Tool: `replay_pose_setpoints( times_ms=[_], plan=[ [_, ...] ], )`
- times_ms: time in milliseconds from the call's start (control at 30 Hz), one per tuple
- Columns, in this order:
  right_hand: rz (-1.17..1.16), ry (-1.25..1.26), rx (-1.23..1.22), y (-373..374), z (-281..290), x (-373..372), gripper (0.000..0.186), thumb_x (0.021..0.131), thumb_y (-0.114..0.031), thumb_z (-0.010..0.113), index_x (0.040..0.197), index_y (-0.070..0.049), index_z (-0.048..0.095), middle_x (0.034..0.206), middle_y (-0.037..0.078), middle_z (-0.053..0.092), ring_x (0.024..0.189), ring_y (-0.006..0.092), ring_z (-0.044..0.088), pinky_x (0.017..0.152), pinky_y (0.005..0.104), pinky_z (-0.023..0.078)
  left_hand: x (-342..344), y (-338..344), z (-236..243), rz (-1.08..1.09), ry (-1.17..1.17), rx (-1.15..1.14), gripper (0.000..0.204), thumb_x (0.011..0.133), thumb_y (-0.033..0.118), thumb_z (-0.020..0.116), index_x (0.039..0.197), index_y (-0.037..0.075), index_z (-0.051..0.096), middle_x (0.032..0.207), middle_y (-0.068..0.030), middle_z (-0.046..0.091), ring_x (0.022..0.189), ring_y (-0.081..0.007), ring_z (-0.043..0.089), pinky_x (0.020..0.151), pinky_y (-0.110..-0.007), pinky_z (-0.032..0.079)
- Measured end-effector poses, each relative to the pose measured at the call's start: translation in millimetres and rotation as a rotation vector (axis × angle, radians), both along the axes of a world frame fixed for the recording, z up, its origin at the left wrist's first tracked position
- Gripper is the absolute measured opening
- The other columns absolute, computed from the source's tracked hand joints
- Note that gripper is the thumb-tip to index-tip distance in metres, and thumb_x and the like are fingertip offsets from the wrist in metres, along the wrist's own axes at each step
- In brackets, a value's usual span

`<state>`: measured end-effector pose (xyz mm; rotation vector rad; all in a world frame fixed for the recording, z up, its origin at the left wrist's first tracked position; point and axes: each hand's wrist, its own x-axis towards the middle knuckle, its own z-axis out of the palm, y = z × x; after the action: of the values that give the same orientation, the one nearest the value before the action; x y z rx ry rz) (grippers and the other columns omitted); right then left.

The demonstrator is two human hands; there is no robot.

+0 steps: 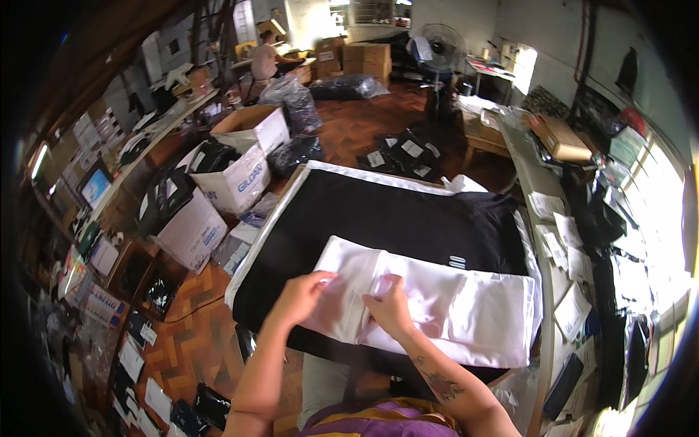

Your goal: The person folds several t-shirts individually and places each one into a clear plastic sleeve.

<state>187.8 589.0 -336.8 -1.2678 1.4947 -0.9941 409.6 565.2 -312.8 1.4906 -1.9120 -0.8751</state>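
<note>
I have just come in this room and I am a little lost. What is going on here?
A person has both hands on a white cloth, which lies folded in a long strip on a larger black cloth. The left hand is at its left end; the right hand touches it farther in, beside a fold. Open boxes stand to the left. Another person sits at the far end of the room.
</note>
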Motion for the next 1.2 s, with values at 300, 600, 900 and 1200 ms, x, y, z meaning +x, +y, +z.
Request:
replay_pose_setpoints(
  times_ms=[300,600,900,1200],
  plan=[
    [0.237,-1.017,0.141,22.0,33.1,-38.3,0.028,0.103,-0.019,0.048,0.126,-0.002,0.048,0.109,0.015,0.062,0.096,0.0270,0.067,0.086,0.0381,0.055,48.0,-52.7,127.2,-0.087,-0.536,-0.188,0.021,0.090,0.012,0.063,0.105,0.007,0.075,0.097,-0.0197,0.072,0.088,-0.0346,0.069,0.080,-0.039,0.054],
    [0.179,-1.337,0.264,22.2,83.6,-99.1,0.072,0.090,-0.060,0.060,0.130,0.000,0.053,0.121,0.019,0.063,0.105,0.0315,0.067,0.092,0.0450,0.056,-153.1,-20.6,173.7,-0.883,-0.235,-0.073,0.037,0.092,0.014,0.054,0.126,0.002,0.062,0.110,-0.0234,0.067,0.101,-0.0351,0.065,0.089,-0.042,0.051],
    [-0.031,-1.045,0.253,68.5,26.2,-179.4,0.047,0.091,-0.020,0.069,0.129,0.001,0.051,0.114,0.016,0.065,0.103,0.0256,0.067,0.093,0.0399,0.054,-165.2,-112.5,38.6,-0.426,0.570,0.145,0.043,0.102,0.040,0.051,0.122,0.003,0.064,0.122,-0.0081,0.058,0.114,-0.0157,0.055,0.095,-0.029,0.045],
    [-0.133,-0.912,0.353,60.9,5.1,-212.4,0.034,0.092,-0.014,0.067,0.118,0.005,0.059,0.105,0.014,0.070,0.092,0.0222,0.071,0.084,0.0379,0.057,-116.7,-132.3,2.0,-0.386,0.160,0.029,0.053,0.102,0.046,0.051,0.132,0.003,0.052,0.107,-0.0072,0.061,0.098,-0.0124,0.055,0.087,-0.027,0.044]
  ],
)
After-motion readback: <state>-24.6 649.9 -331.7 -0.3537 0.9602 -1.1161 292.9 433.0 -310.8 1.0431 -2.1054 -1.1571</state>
